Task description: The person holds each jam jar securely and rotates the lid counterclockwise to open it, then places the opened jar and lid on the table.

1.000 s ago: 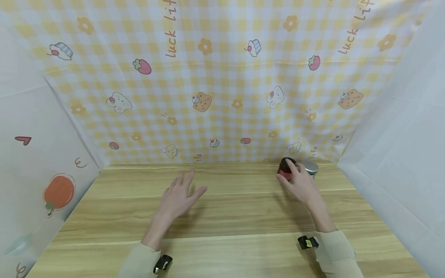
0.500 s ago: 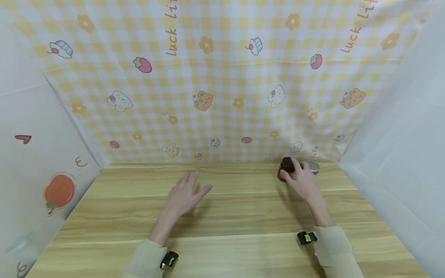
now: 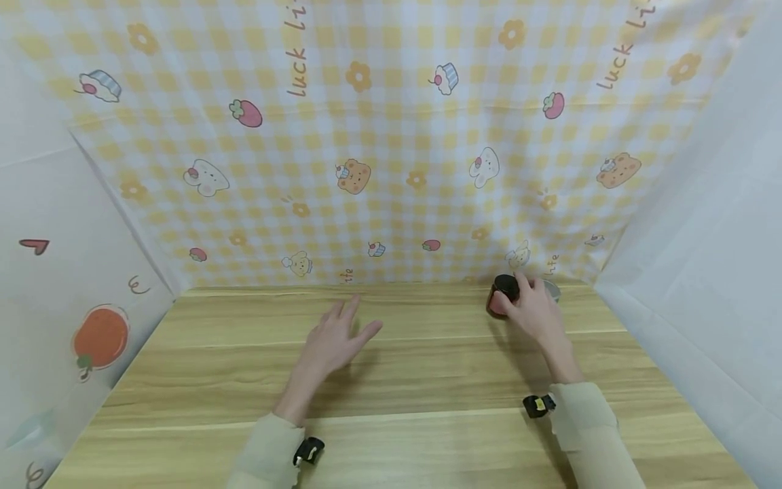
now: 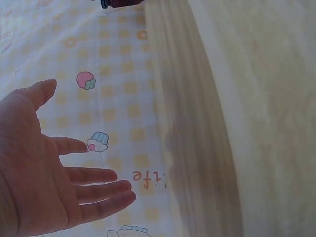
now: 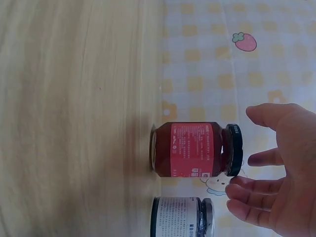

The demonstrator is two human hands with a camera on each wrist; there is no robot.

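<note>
A strawberry jam jar (image 5: 192,149) with a red label and a black lid stands upright on the table's back right; it shows in the head view too, as a dark-lidded jar (image 3: 502,292). My right hand (image 3: 537,314) is at its right side with the fingers loosely bent around the lid's edge. In the right wrist view, the fingers (image 5: 256,185) lie close to the lid, and whether they touch it I cannot tell. My left hand (image 3: 332,339) hovers over the table with fingers spread, holding nothing.
A second jar (image 5: 177,217) with a white label and silvery lid stands beside the jam jar, partly behind my right hand in the head view. A checked cloth (image 3: 391,136) hangs along the back edge of the wooden table (image 3: 427,380). White cloth (image 3: 702,285) borders the right.
My right hand has shifted slightly right, its fingertips moving from over the jam jar's lid to its right side. My left hand has drifted right. The jam jar stays about where it was.
</note>
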